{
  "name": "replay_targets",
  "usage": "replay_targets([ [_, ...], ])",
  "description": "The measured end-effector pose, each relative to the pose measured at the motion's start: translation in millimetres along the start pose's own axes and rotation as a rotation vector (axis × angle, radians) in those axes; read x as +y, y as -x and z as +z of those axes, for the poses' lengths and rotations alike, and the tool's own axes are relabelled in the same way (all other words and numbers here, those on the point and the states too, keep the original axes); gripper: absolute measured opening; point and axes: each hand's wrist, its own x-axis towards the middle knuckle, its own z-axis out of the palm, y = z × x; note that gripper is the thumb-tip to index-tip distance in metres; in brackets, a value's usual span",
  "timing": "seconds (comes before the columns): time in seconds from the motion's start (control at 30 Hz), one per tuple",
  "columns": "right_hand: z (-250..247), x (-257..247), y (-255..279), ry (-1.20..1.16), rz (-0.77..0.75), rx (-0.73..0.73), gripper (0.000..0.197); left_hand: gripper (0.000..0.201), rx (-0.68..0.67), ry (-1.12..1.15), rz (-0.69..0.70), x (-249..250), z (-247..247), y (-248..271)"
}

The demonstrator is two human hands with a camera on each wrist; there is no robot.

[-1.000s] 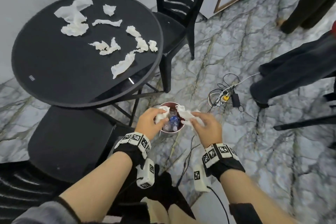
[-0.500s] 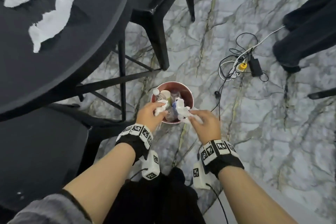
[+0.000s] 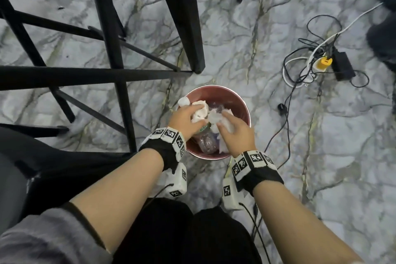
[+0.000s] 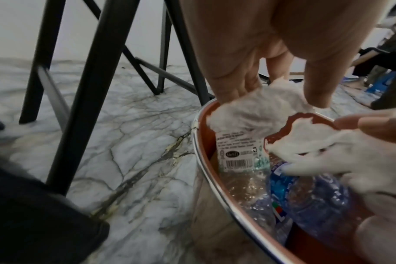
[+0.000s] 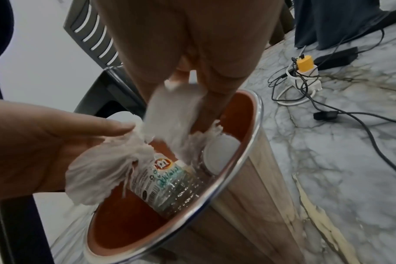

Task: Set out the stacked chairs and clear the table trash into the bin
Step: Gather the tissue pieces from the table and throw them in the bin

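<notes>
The round bin (image 3: 215,88), red inside with a metal rim (image 4: 206,169), stands on the marble floor and holds plastic bottles (image 5: 165,176). Both hands are down in its mouth. My left hand (image 3: 192,113) grips a crumpled white tissue (image 4: 260,107) at the bin's left side, above a bottle label. My right hand (image 3: 227,123) pinches another white tissue (image 5: 172,114), which hangs blurred from its fingers over the bottles. The left hand's tissue (image 5: 106,167) also bulges out of its palm in the right wrist view. The table top is out of view.
Black table struts (image 3: 90,75) and chair legs (image 3: 188,28) stand to the left and behind the bin. A power strip with a yellow plug (image 3: 324,63) and tangled cables lies on the floor to the right. Another person's dark legs (image 3: 383,34) are at the far right.
The head view has dropped towards the bin and the table top has left the frame. Both hands have gone lower into the bin's mouth, still holding their tissues.
</notes>
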Motion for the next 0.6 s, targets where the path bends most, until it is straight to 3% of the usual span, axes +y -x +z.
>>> replay_targets([
  [0.13,-2,-9,9,-0.081,-0.008,-0.028,0.050,0.056,-0.045,0.168,0.046,2,-1,11],
  [0.27,-28,-46,36,-0.078,-0.041,-0.015,0.047,0.045,0.017,0.300,0.067,28,-22,43],
  [0.6,-128,-190,160,-0.145,-0.065,0.049,0.037,0.035,0.102,0.362,0.199,155,-152,188],
])
